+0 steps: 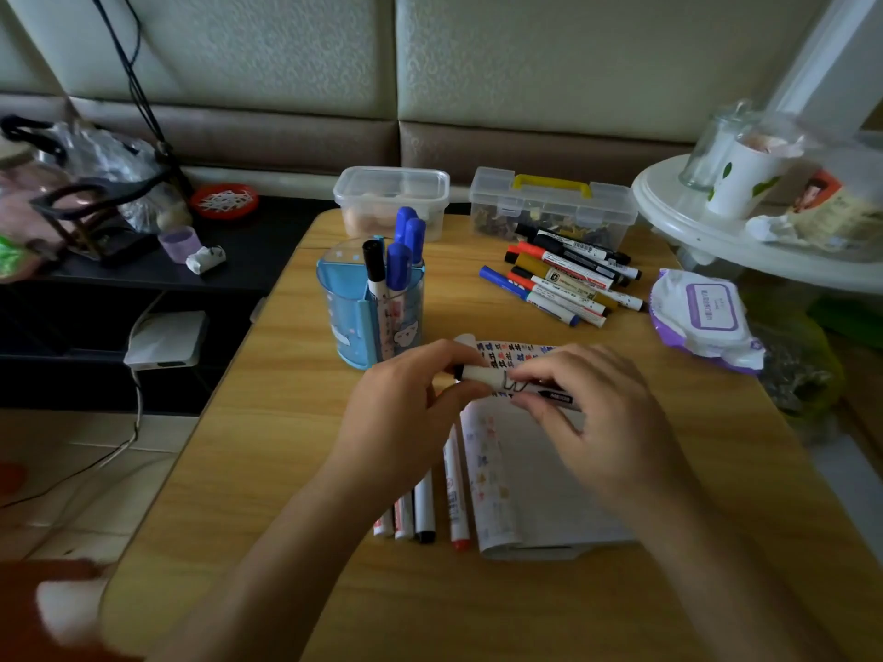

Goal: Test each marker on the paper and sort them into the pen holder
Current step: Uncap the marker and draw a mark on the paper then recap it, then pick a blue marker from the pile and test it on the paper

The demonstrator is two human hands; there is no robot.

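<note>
Above the paper (540, 475), both hands (411, 403) (592, 413) pinching one marker (482, 375)

table (267, 470): matt wood-grain | pen holder (344, 298): glossy translucent plastic

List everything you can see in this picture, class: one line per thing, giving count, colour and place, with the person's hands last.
table: one, light wood, centre.
pen holder: one, blue, table's left middle.
markers in holder: four, three blue caps and one black, upright.
marker pile: about nine, mixed colours, right of the holder.
markers by paper: about four, white barrels, left of the paper.
paper: one, white with printed edge, under the hands.
tubs: two, clear, one with a yellow handle, table's far edge.
wipes: one pack, white and purple, right edge.
held marker: one, white barrel, between both hands.
left hand: gripping one end.
right hand: gripping the other end.
</note>
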